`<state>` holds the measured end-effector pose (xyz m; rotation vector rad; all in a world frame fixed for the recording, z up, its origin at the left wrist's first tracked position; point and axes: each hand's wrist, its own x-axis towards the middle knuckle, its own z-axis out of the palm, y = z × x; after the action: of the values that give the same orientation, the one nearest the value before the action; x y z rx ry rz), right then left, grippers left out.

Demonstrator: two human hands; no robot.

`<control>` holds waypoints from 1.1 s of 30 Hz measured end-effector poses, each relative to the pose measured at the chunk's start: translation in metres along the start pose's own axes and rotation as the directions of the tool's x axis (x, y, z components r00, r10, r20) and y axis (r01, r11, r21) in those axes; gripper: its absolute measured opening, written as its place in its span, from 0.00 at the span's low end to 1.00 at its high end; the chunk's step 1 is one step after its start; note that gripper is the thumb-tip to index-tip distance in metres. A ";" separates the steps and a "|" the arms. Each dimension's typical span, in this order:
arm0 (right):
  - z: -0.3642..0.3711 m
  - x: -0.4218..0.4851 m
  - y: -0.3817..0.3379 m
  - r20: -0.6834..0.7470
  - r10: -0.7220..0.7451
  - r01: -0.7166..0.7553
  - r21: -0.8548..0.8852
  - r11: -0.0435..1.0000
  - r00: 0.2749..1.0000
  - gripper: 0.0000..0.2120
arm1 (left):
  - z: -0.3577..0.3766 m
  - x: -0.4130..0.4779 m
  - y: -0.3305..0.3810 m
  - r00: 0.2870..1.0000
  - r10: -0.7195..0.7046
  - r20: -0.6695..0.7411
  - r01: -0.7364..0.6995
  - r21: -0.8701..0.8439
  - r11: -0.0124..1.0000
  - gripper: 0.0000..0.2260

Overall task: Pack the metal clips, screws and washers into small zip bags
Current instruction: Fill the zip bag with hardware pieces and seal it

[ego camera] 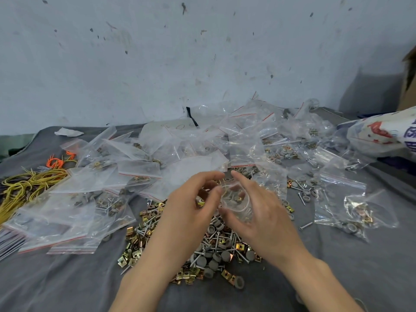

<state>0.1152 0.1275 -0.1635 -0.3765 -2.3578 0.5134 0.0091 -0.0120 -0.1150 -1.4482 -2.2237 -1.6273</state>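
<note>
Grip: 2 hands meet over the loose stock. Right hand [263,212] has its fingers curled round a small zip bag [236,199], held just above the pile. Left hand [191,199] has thumb and fingers curled toward the bag's left edge, but blur hides whether they touch it, so its hold cannot be told.

Bag contents: at least 1 brass-coloured piece shows through the film; the count is otherwise unreadable.

Stock beneath: clips [144,224], screws [216,239] and grey washers [213,262], heaped together on the cloth-covered table [67,284] and partly under both wrists.

Surround: filled bags [351,212] to the right, flat bags [67,221] to the left, yellow cords [27,183] at far left.

Risks, as judged:
- If the mouth is unsealed, a tilt would spill parts back into the pile.
- Screw points may pierce the thin film.
- The mixed heap invites a miscount.
- Slippery neighbouring bags may slide if nudged.

Not legible:
- The bag's zip strip and whether it is closed.
- The fingertips behind the film.
- The printed sack [382,131], cut off at the right edge.
- The writing on the paper under the far bags.
</note>
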 end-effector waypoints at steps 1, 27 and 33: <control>0.000 0.000 0.000 -0.001 0.005 -0.005 0.005 1.000 1.000 0.34 | -0.002 0.000 -0.001 1.000 -0.011 -0.017 0.011 -0.009 1.000 0.09; -0.036 0.021 0.014 -0.077 0.513 -0.235 0.824 0.516 0.855 0.32 | -0.006 -0.016 -0.050 0.916 -0.264 0.303 0.017 0.627 0.779 0.12; -0.039 0.023 0.014 -0.020 0.581 -0.285 0.857 0.429 0.813 0.33 | -0.005 -0.015 -0.051 0.913 -0.283 0.293 0.045 0.618 0.785 0.11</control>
<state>0.1269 0.1592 -0.1303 -0.5665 -1.4099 1.6194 -0.0191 -0.0265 -0.1584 -1.4693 -2.7705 -0.5465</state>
